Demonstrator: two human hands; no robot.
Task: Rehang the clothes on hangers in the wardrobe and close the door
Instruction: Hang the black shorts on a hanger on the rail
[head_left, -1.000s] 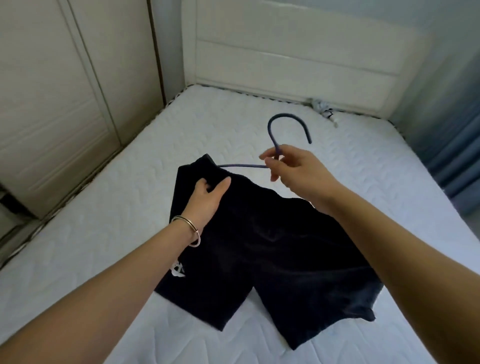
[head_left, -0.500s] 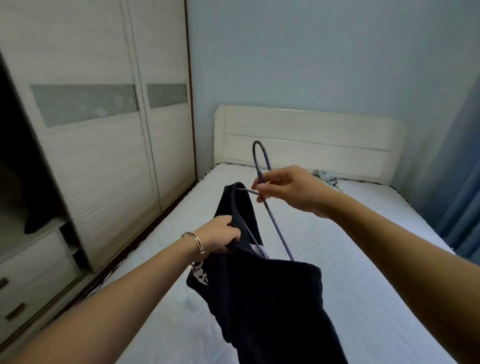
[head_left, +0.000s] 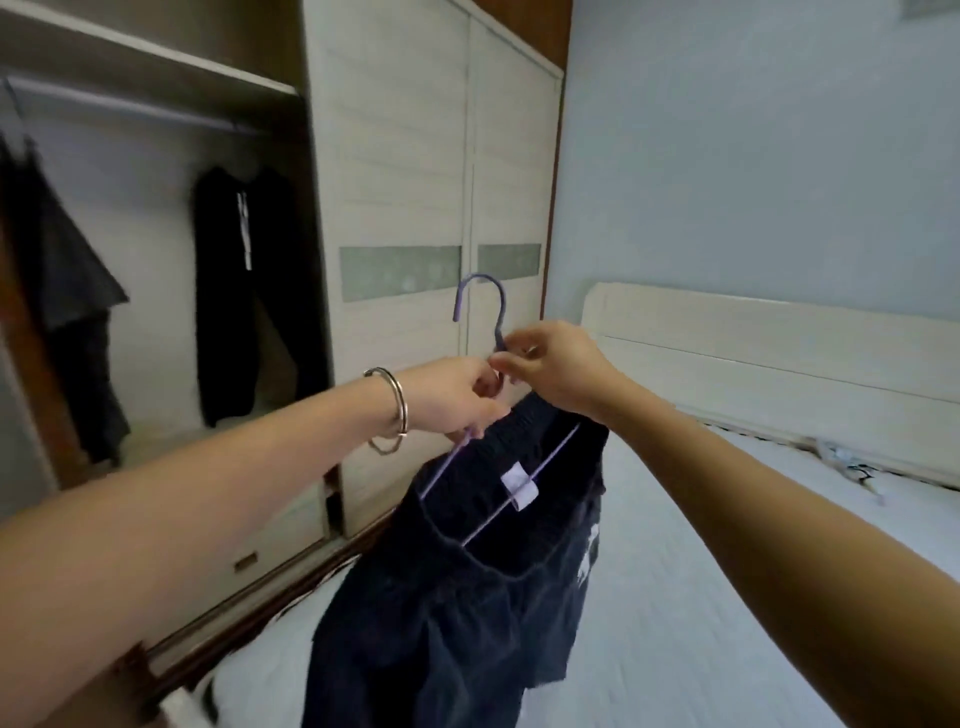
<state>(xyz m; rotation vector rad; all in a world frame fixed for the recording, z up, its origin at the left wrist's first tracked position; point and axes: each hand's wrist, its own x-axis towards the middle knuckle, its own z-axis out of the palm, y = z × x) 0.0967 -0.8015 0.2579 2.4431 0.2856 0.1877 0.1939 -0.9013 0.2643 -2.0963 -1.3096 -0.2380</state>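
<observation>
Dark navy shorts (head_left: 467, 587) hang from a purple wire hanger (head_left: 480, 299), its arms inside the waistband and its hook upright. My right hand (head_left: 553, 364) pinches the hanger's neck just below the hook. My left hand (head_left: 452, 395), with bangles on the wrist, grips the hanger and waistband on the left side, touching my right hand. The wardrobe's open section (head_left: 156, 260) is at the left, with a rail (head_left: 130, 109) across its top. The white sliding door (head_left: 389, 208) stands behind the hanger.
Black trousers (head_left: 244, 291) and a dark grey garment (head_left: 62, 291) hang inside the wardrobe. Drawers (head_left: 270, 551) sit low in the wardrobe. The white bed (head_left: 701, 597) lies to the right, with its headboard (head_left: 779, 353) and a small tangled item (head_left: 847, 467) near it.
The shorts and hanger have been lifted off the bed and swung left toward the open wardrobe. The hanger now sits upright inside the waistband, and my left hand has moved up beside my right.
</observation>
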